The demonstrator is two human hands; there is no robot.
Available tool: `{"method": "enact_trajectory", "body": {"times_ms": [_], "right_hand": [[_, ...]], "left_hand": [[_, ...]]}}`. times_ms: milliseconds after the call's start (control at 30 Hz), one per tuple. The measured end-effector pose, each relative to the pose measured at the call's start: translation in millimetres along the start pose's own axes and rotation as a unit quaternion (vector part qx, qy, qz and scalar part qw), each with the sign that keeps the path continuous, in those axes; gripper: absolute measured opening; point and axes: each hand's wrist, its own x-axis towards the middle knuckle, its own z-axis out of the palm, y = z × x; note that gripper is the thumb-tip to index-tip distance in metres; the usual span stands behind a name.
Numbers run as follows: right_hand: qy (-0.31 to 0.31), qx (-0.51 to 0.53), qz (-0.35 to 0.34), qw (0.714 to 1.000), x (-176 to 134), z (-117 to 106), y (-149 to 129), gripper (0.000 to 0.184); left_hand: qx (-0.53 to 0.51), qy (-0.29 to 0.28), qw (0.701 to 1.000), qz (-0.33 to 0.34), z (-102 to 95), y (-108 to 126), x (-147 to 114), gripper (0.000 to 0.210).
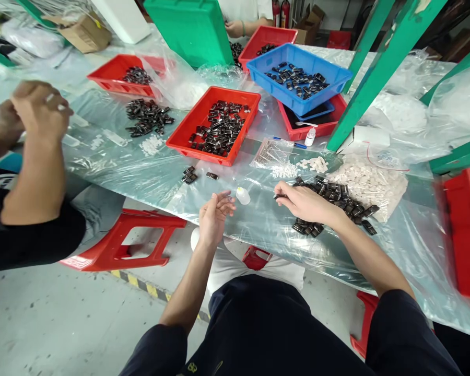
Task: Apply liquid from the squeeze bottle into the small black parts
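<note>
My right hand (307, 202) pinches a small glossy black piece (280, 196) between thumb and fingers. Beneath and beside it spreads a pile of similar black pieces (350, 201). My left hand (214, 216) is raised at the table's near edge, palm partly up, fingers apart and slightly curled, with nothing visible in it. Just right of its fingertips is a small translucent squeeze bottle (243, 196) with a yellowish tip. Beyond the left hand lie one single black piece (212, 176) and a small group of black pieces (189, 175).
A red tray (176, 148) of black pieces stands ahead. A blue tray (254, 70) rests stacked at back right. White bits (317, 164) and a bag of white parts (376, 183) lie right, near a green post (376, 89). A co-worker's hands (43, 107) are at left.
</note>
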Motion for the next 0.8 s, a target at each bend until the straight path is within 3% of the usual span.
{"method": "enact_trajectory", "body": {"times_ms": [233,367,567,800], "right_hand": [[0.026,0.066,-0.005,0.997,-0.9,-3.3,-1.6,0.027],[0.054,0.116,-0.015,0.992,-2.4,-6.2,-6.4,0.027],[0.086,0.102,-0.042,0.99,-1.7,-3.6,-9.1,0.028],[0.142,0.075,-0.05,0.986,-1.0,2.3,-10.3,0.026]], "left_hand": [[0.018,-0.008,1.0,0.02,4.9,2.7,-4.2,0.054],[0.081,0.009,0.994,0.071,5.5,-2.0,-2.8,0.049],[0.218,0.015,0.966,0.138,4.6,-17.1,3.4,0.048],[0.261,0.001,0.953,0.153,5.3,-22.3,3.0,0.043]]}}
